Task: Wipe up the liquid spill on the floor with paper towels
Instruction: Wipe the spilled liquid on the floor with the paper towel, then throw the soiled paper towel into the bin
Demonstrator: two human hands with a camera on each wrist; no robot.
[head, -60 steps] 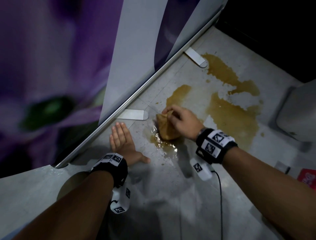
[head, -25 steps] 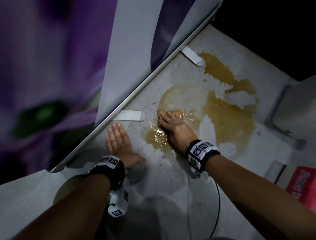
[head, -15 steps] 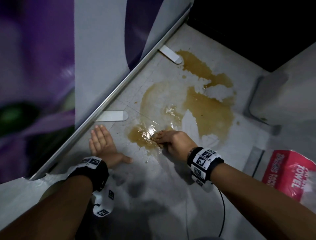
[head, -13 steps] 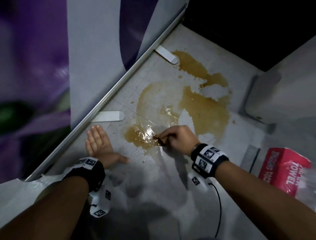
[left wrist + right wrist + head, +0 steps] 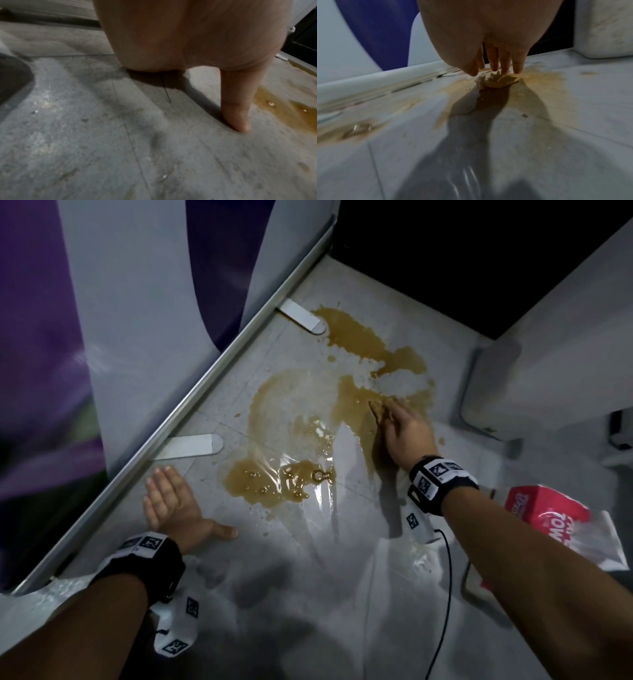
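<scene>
Head view: your right hand (image 5: 407,433), fingers extended, presses a soaked paper towel (image 5: 500,81) into the brown spill (image 5: 356,405); left hand (image 5: 171,505) lies flat. Swap towels.

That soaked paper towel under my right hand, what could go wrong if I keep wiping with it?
The paper towel under your right hand looks brown and saturated, so it may only smear the spill rather than lift it. Puddles such as the near pool could get pushed toward your left hand, which is planted flat on the floor. The red towel pack lies close; a fresh sheet seems wise.
</scene>
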